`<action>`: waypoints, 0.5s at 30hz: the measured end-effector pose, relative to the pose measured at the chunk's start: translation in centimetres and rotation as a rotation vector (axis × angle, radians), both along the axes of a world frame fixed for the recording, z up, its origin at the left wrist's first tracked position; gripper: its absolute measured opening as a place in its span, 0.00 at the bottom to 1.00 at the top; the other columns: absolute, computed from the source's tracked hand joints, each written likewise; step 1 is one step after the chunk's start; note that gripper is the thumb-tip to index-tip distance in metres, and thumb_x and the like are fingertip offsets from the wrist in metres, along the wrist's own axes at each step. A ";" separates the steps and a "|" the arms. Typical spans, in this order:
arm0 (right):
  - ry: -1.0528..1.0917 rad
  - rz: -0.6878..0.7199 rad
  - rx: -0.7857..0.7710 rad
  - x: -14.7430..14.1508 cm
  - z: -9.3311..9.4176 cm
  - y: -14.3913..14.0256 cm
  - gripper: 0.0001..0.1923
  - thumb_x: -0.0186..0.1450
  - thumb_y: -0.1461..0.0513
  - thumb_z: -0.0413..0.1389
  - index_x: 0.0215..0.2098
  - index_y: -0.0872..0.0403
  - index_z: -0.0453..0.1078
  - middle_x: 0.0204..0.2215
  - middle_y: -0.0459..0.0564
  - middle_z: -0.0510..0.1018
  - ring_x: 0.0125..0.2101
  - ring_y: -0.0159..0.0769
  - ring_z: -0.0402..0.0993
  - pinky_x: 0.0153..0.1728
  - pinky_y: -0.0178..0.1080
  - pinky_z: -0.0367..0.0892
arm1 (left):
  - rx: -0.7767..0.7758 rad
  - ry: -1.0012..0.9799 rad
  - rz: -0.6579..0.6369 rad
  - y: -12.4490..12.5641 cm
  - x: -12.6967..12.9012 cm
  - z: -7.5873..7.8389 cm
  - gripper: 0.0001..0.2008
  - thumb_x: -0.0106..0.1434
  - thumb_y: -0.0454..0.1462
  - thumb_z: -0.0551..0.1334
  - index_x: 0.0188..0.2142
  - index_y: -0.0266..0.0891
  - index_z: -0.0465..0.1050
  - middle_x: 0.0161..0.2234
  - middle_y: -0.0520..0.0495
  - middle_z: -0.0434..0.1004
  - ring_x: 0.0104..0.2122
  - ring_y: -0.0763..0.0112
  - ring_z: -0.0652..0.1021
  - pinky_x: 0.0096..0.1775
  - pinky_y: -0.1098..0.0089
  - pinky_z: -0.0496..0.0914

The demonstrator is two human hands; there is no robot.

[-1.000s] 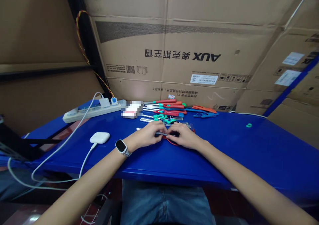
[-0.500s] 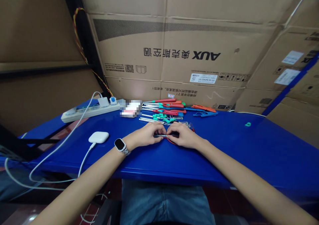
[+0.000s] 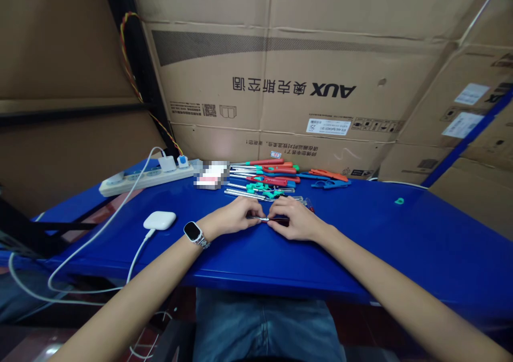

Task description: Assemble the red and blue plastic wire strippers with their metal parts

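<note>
Above the near middle of the blue table, my left hand (image 3: pixel 240 214) and my right hand (image 3: pixel 295 217) meet almost fingertip to fingertip. The left fingers pinch a slim silvery rod (image 3: pixel 263 220), lying roughly level. Between the right thumb and fingers is a thin dark-red piece (image 3: pixel 282 221), its far end hidden in the palm. Whether the two pieces are joined I cannot make out. Just behind the hands lie silver tubes (image 3: pixel 244 193) and small green plastic parts (image 3: pixel 269 191). Farther back, several red-handled long lighters (image 3: pixel 274 181) are piled together.
Blue and orange plastic pieces (image 3: pixel 331 178) lie right of the pile, a green bit (image 3: pixel 399 201) farther right. At left are a power strip (image 3: pixel 150 179), a white earbud case (image 3: pixel 159 220) and white cables. Cardboard (image 3: pixel 296 46) walls off the back.
The dark slim rod and red wire seen between my fingers have turned; a silvery piece and a dark-red piece now show there. My hands stay in nearly the same place.
</note>
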State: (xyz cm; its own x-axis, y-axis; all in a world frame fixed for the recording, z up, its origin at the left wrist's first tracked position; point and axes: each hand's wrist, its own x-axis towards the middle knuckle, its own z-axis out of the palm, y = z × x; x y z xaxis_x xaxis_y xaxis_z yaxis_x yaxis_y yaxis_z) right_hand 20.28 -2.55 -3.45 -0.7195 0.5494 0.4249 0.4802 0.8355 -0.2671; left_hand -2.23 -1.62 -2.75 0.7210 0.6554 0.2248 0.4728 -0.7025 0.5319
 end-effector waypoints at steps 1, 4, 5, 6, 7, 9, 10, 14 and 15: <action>-0.010 -0.005 0.007 0.0 0.0 0.0 0.02 0.63 0.62 0.59 0.33 0.53 0.73 0.33 0.50 0.79 0.37 0.38 0.72 0.42 0.41 0.62 | 0.007 0.007 0.001 0.0 0.0 0.0 0.06 0.63 0.36 0.61 0.36 0.37 0.77 0.34 0.47 0.78 0.33 0.69 0.75 0.37 0.71 0.67; -0.036 -0.015 0.032 0.0 -0.1 0.0 0.04 0.63 0.61 0.59 0.33 0.54 0.73 0.33 0.50 0.78 0.37 0.38 0.72 0.41 0.41 0.61 | 0.049 0.031 -0.007 -0.1 0.0 0.0 0.06 0.64 0.36 0.61 0.36 0.37 0.76 0.34 0.47 0.78 0.32 0.70 0.75 0.38 0.71 0.67; -0.043 -0.017 0.038 0.0 -0.2 0.0 0.04 0.63 0.61 0.58 0.33 0.53 0.73 0.33 0.50 0.78 0.37 0.38 0.72 0.41 0.41 0.61 | 0.071 0.041 -0.010 -0.1 0.0 0.0 0.06 0.65 0.36 0.60 0.36 0.37 0.76 0.34 0.47 0.77 0.33 0.70 0.75 0.38 0.71 0.67; -0.045 -0.019 0.041 0.0 -0.2 0.0 0.04 0.63 0.61 0.58 0.33 0.53 0.73 0.33 0.50 0.78 0.37 0.38 0.72 0.41 0.41 0.61 | 0.094 0.052 -0.014 -0.1 0.0 0.0 0.06 0.65 0.36 0.60 0.36 0.37 0.76 0.35 0.47 0.77 0.33 0.70 0.75 0.39 0.71 0.67; -0.043 -0.020 0.039 0.0 -0.2 0.0 0.04 0.63 0.61 0.58 0.33 0.53 0.73 0.33 0.50 0.78 0.37 0.38 0.72 0.41 0.41 0.61 | 0.117 0.063 -0.017 -0.1 0.0 -0.1 0.06 0.65 0.36 0.60 0.37 0.37 0.76 0.36 0.47 0.76 0.34 0.69 0.75 0.39 0.71 0.68; -0.033 -0.023 0.029 0.0 -0.2 0.0 0.03 0.63 0.62 0.58 0.32 0.54 0.72 0.32 0.49 0.78 0.36 0.37 0.72 0.41 0.41 0.61 | 0.158 0.087 -0.020 -0.1 -0.1 -0.2 0.06 0.66 0.36 0.59 0.37 0.38 0.76 0.37 0.47 0.75 0.35 0.69 0.75 0.41 0.71 0.68; -0.027 -0.025 0.023 0.0 -0.3 0.0 0.03 0.63 0.62 0.58 0.32 0.54 0.72 0.32 0.49 0.78 0.36 0.37 0.72 0.41 0.41 0.62 | 0.177 0.098 -0.021 -0.1 -0.1 -0.3 0.06 0.66 0.35 0.59 0.37 0.38 0.76 0.37 0.47 0.75 0.36 0.69 0.75 0.41 0.71 0.68; -0.006 -0.035 0.012 -0.2 -0.4 0.0 0.03 0.63 0.62 0.58 0.31 0.54 0.71 0.32 0.49 0.77 0.36 0.37 0.73 0.42 0.40 0.62 | 0.256 0.147 -0.031 -0.5 0.0 -0.2 0.06 0.65 0.34 0.59 0.36 0.39 0.76 0.37 0.46 0.74 0.36 0.68 0.76 0.41 0.71 0.68; 0.002 -0.036 0.010 -0.2 -0.4 0.0 0.03 0.62 0.62 0.58 0.31 0.54 0.71 0.32 0.48 0.77 0.35 0.37 0.73 0.42 0.40 0.62 | 0.269 0.153 -0.030 -0.6 0.1 -0.1 0.06 0.65 0.35 0.59 0.36 0.39 0.76 0.37 0.46 0.75 0.36 0.67 0.76 0.41 0.71 0.68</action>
State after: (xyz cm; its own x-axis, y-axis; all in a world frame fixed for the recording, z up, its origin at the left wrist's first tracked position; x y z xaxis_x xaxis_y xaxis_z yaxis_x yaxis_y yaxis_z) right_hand 20.08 -2.53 -3.87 -0.6983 0.5704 0.4324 0.5094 0.8204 -0.2597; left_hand -2.12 -2.18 -2.84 0.7778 0.5652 0.2747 0.5101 -0.8232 0.2492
